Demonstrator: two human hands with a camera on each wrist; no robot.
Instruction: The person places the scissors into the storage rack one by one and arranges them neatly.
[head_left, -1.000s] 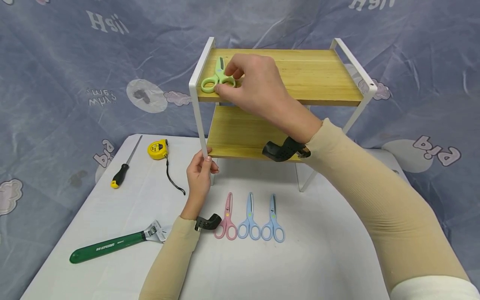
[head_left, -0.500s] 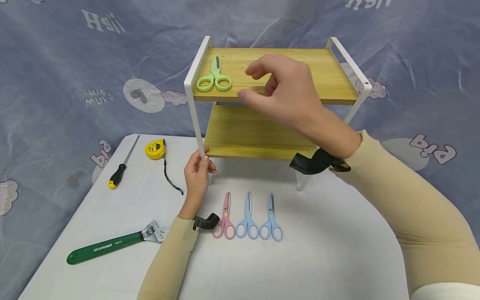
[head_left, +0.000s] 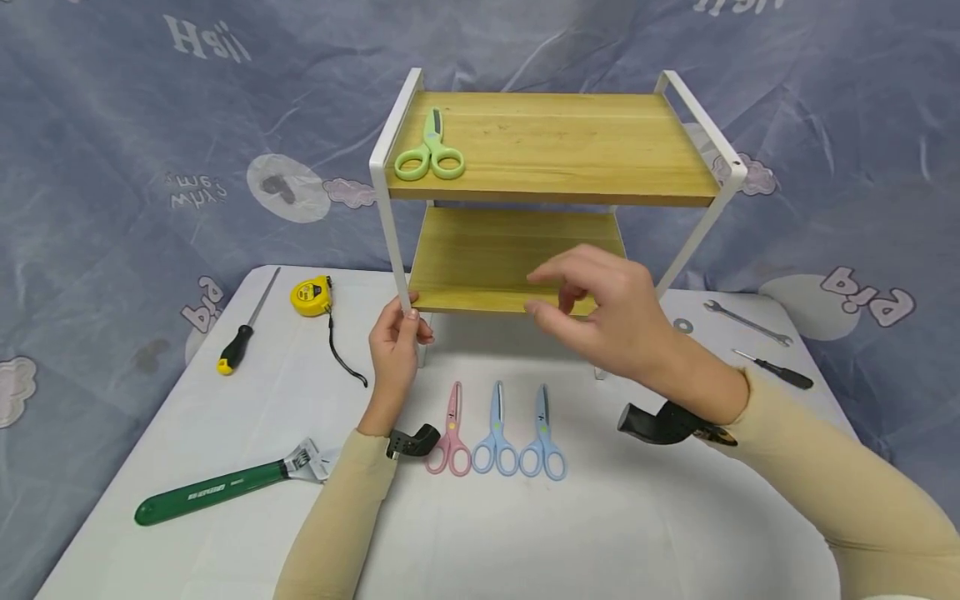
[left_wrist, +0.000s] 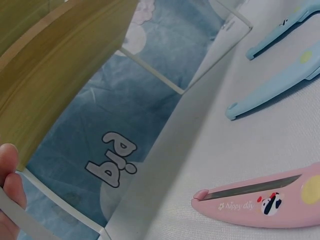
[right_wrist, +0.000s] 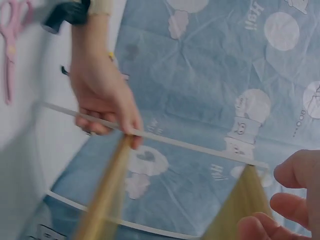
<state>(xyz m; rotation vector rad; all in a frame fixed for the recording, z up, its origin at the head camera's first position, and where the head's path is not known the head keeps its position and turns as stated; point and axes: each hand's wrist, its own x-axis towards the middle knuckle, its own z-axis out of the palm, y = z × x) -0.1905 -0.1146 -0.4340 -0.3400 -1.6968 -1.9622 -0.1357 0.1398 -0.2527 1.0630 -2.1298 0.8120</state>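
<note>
My left hand [head_left: 393,346] grips the white front-left leg [head_left: 393,242] of a two-tier wooden shelf [head_left: 570,142], at the height of the lower board. Green scissors [head_left: 432,143] lie on the top board's left end, blades pointing back. My right hand [head_left: 611,317] hovers in front of the lower board [head_left: 495,258], holding nothing, with thumb and fingers spread apart. On the table below, pink scissors [head_left: 452,427] and two light blue pairs of scissors [head_left: 497,421] lie in a row, handles towards me. The pink blade [left_wrist: 245,207] shows close up in the left wrist view.
To the left lie a green-handled adjustable wrench [head_left: 217,492], a screwdriver [head_left: 238,346] and a yellow tape measure [head_left: 311,297] with a black strap. At right are a spanner [head_left: 750,324], a small screwdriver [head_left: 783,372] and a washer [head_left: 683,326]. A printed cloth [head_left: 150,108] hangs behind.
My right hand has let go of the green scissors on the top board, then drawn right and down to the lower board's front. The left hand keeps its grip on the leg.
</note>
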